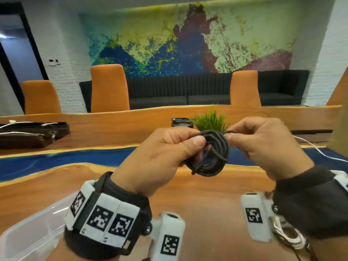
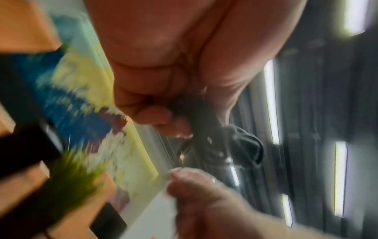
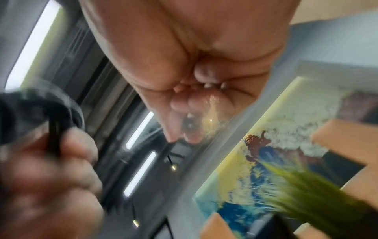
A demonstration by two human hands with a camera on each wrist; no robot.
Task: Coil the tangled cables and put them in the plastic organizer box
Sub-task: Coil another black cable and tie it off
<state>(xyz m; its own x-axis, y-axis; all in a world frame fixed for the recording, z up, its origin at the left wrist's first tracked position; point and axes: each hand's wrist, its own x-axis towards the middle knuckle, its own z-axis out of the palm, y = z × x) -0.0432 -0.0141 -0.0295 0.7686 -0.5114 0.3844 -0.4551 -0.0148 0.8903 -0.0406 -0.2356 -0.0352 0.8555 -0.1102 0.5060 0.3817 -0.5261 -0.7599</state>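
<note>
A black cable (image 1: 211, 153) is wound into a round coil and held in the air above the wooden table (image 1: 207, 193). My left hand (image 1: 165, 153) grips the coil's left side, thumb on top of the strands. My right hand (image 1: 263, 144) pinches the cable's loose end at the coil's upper right. The left wrist view shows the coil (image 2: 241, 145) blurred below my curled left fingers (image 2: 155, 116). In the right wrist view the coil (image 3: 40, 103) sits at the left, in the other hand. A clear plastic organizer box (image 1: 33, 228) lies at the lower left of the table.
A small green plant (image 1: 211, 121) and a black object (image 1: 181, 122) stand behind the coil. A white cable (image 1: 318, 149) trails across the table's blue strip at the right. Dark cases with white cables (image 1: 32, 131) lie at the far left. Orange chairs (image 1: 109, 87) line the far edge.
</note>
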